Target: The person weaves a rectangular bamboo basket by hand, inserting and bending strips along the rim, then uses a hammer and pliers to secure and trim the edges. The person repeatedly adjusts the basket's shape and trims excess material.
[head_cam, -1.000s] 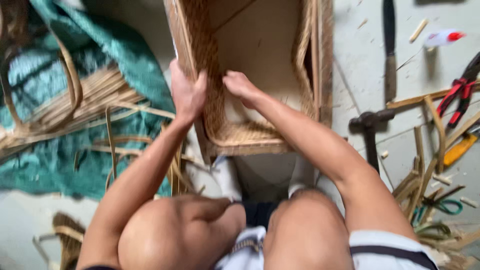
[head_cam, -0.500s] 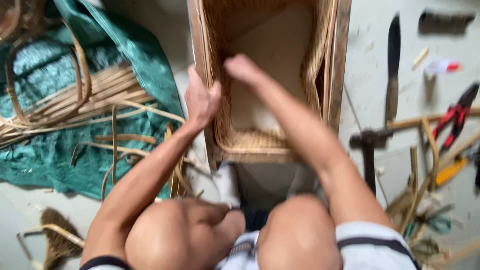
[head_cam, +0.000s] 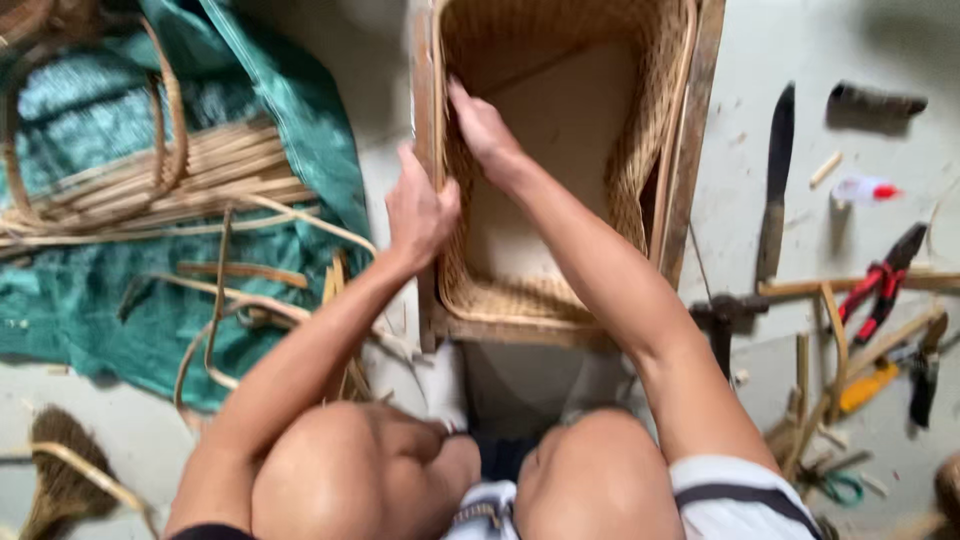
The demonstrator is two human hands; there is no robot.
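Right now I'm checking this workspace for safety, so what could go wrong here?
The long knife and hammer lie loose on the floor beside the right arm; a sideways reach could catch the blade. The left hand grips the woven basket on its frame edge and the right hand presses inside, so cane ends might scratch. Loose cane strips by the knee could snag.

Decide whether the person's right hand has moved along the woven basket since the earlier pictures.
Yes. The right hand has slid from the near end of the woven basket farther up along its left inner wall, away from the person.
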